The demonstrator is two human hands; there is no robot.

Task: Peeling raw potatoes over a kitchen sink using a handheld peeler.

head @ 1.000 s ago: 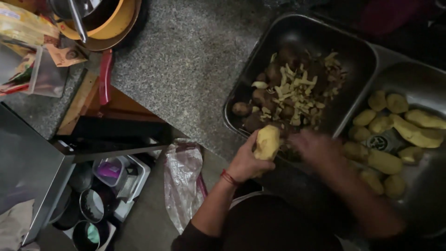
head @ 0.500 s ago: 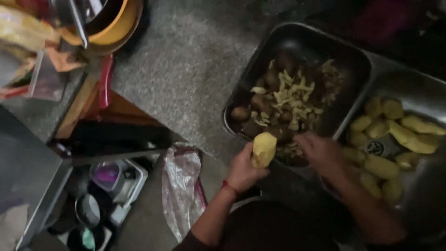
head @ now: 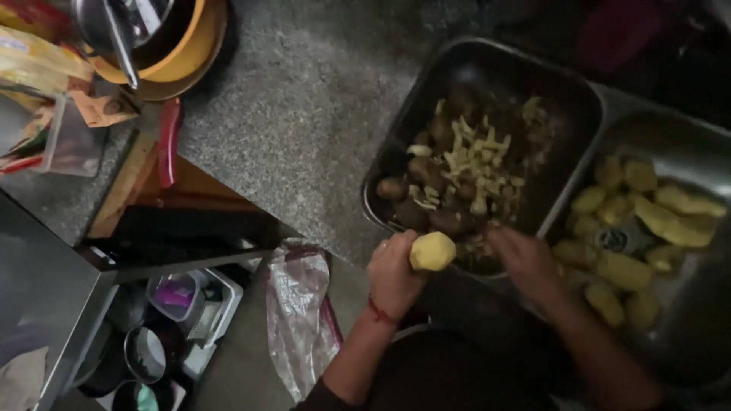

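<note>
My left hand (head: 394, 274) grips a pale yellow peeled potato (head: 432, 251) just over the near rim of a dark metal tray (head: 567, 114). The tray holds unpeeled brown potatoes (head: 415, 169) and a heap of pale peelings (head: 476, 160). My right hand (head: 525, 259) is blurred, close to the right of the potato, fingers curled; whether it holds a tool is hidden. A red thread circles my left wrist. To the right, a steel sink (head: 689, 335) holds several peeled yellow potatoes (head: 670, 221).
A speckled grey stone counter (head: 297, 129) carries the tray. Stacked yellow bowls and a steel vessel (head: 152, 38) sit at the top left, beside packets (head: 38, 68). Below the counter lie a crumpled plastic bag (head: 301, 320) and small containers (head: 179, 297) on the floor.
The potato has turned and dropped slightly in my left hand. My right hand has drawn back to the right, away from it. The camera view shifted a little.
</note>
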